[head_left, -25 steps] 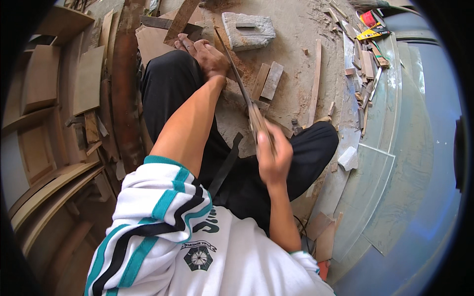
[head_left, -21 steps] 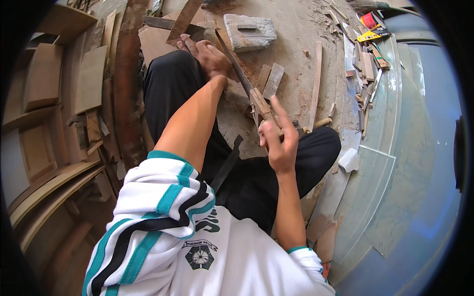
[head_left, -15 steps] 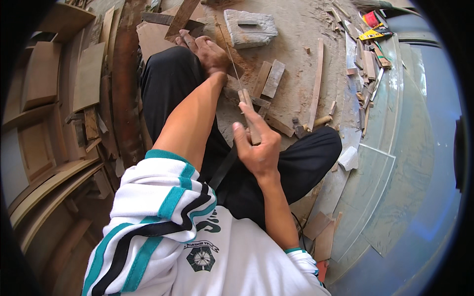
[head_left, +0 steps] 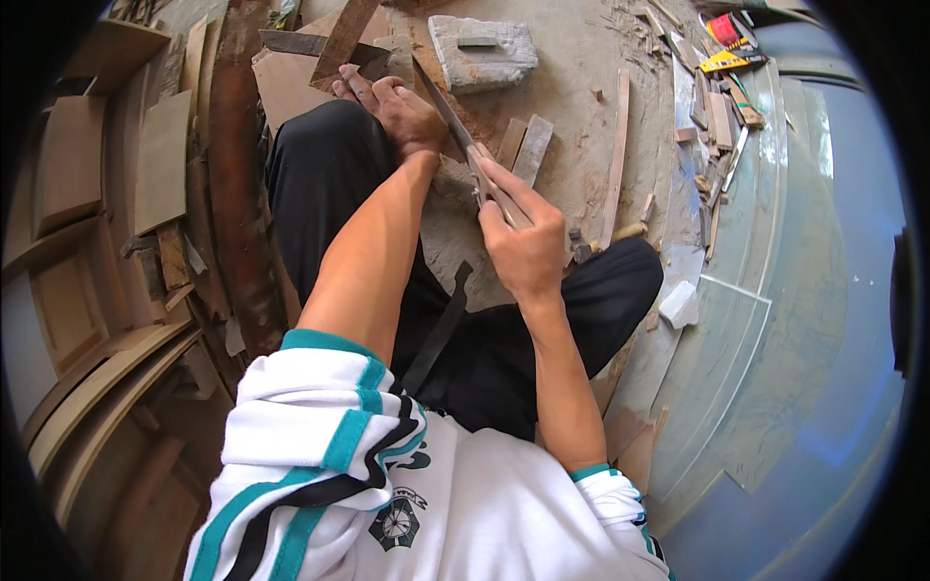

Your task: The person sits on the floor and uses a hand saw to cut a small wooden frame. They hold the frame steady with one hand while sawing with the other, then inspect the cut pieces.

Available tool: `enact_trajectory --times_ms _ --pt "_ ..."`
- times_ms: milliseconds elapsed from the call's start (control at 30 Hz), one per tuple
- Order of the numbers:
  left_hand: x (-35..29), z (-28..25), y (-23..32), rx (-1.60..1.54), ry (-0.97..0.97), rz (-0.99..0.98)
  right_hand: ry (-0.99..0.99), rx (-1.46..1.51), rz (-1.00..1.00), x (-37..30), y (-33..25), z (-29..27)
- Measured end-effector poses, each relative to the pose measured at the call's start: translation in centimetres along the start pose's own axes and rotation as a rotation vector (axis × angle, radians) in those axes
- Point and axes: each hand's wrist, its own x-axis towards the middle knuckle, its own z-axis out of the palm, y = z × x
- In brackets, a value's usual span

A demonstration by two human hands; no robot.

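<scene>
- Work state: appears mid-job. Handsaw (head_left: 448,108) in hand, blade slanting far-left toward the left hand (head_left: 399,114); reddish sawdust (head_left: 477,108) on the floor suggests some cutting done. Finished cut not visible; how much remains, cannot tell.
- Right hand (head_left: 529,242): fingers closed round the saw's wooden handle, index finger lying along it.
- Left hand: beside the raised left knee, fingers bent at the edge of stacked wood; thumb hidden, so whether it grips or only presses, cannot tell.
- Saw: thin, dark, tapering metal blade; pale wooden handle, worn-looking. Blade tip free of the stone block; contact with wood unclear.
- Far left of the hands: smooth tan board (head_left: 279,85), a brown wooden batten (head_left: 346,41) slanting over it, crossed by a dark flat strip (head_left: 291,42).
- Far side: rough, whitish stone block (head_left: 489,68), small dark rectangular bar (head_left: 476,43) on top.
- Just right of the blade: two squared wood blocks, one brown (head_left: 511,142), one greyer (head_left: 533,150); farther right, a long narrow strip (head_left: 617,160).
- Right: jumbled offcuts (head_left: 719,121), splintery, beside greenish glass sheets (head_left: 765,223).
- Left: flat plywood panels (head_left: 163,165), plus a rusty-brown plank (head_left: 237,184).
</scene>
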Motion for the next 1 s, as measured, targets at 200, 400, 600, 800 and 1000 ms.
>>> enact_trajectory --times_ms 200,400,600,800,1000 --pt "0.2 -0.3 -1.0 0.045 0.025 0.074 -0.001 -0.068 -0.017 -9.6 -3.9 -4.5" --pt "0.1 0.0 -1.1 0.074 0.022 0.071 -0.014 -0.053 -0.06 -5.2 -0.5 -1.7" --pt "-1.0 -0.9 -0.9 0.017 -0.037 0.033 0.033 -0.075 -0.168 -1.8 0.5 1.7" --pt "-0.6 -1.3 0.8 0.022 -0.097 -0.014 0.012 -0.077 -0.031 -13.5 -4.3 -5.4" --pt "-0.3 -1.2 0.6 0.059 -0.082 0.013 0.084 -0.008 -0.139 -1.1 2.8 2.2"
